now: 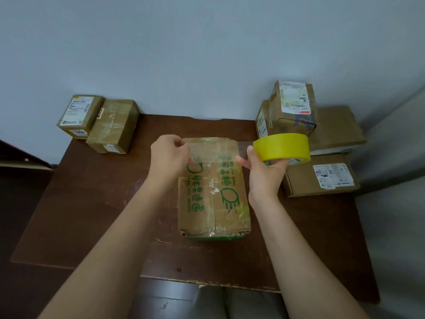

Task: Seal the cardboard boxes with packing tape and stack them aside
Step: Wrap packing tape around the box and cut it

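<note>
A worn cardboard box [213,194] with green print lies in the middle of the brown table [96,203], its flaps folded shut. My right hand [264,169] grips a yellow roll of packing tape [282,147] above the box's far right corner. A clear strip of tape [213,147] stretches from the roll to the left, over the box's far end. My left hand [169,157] pinches the free end of that strip above the box's far left corner.
Two taped boxes [101,123] stand at the table's far left corner. At the far right is a pile of several boxes [292,107], with a flat labelled box [319,178] in front of it. A wall runs behind the table.
</note>
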Motion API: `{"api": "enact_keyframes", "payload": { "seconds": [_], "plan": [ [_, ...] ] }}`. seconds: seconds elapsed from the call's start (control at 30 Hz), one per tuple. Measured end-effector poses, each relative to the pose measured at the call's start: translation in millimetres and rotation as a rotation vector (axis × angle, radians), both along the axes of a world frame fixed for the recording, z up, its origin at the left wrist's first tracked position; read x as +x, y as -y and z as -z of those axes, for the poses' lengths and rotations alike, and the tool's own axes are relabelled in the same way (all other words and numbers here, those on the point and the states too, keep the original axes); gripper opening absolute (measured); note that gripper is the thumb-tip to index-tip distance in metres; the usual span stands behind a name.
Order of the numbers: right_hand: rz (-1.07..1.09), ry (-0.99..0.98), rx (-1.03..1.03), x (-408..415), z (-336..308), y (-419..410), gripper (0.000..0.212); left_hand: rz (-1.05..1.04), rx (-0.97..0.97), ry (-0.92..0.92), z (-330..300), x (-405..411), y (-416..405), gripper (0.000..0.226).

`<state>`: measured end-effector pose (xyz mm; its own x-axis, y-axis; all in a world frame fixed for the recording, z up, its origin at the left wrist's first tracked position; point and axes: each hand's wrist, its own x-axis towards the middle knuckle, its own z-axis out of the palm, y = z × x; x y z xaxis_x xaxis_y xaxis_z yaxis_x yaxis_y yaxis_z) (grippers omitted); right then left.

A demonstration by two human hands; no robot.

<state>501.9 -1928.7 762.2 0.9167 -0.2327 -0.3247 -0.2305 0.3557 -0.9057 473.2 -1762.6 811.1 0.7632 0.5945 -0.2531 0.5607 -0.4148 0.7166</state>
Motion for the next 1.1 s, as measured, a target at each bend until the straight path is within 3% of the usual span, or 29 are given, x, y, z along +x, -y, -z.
{"api": "enact_keyframes", "payload": {
  "seconds": [0.07,0.33,0.5,0.83,1.1],
  "plan": [
    [0.039,-0.026,0.003,1.0,6.3,-2.1,0.035,0.004,0.003,-0.004,8.7,-3.1,0.8,0.020],
    [0.227,0.044,-0.018,-6.7,25.1,-12.1,0.056,-0.087,-0.131,-0.013,28.1,-11.4,0.4,0.020],
    [0.241,0.066,-0.062,-4.6,32.4,-22.9,0.065,-0.088,-0.107,-0.025,28.3,-11.8,-6.5,0.021],
    [0.183,0.103,-0.276,-0.8,49.7,-23.9,0.042,-0.041,0.035,0.071,42.1,-8.7,-11.2,0.018],
    [0.082,0.102,-0.480,-1.0,54.4,-22.4,0.039,-0.029,0.168,0.106,48.0,-13.7,-14.5,0.021]
  ]
}}
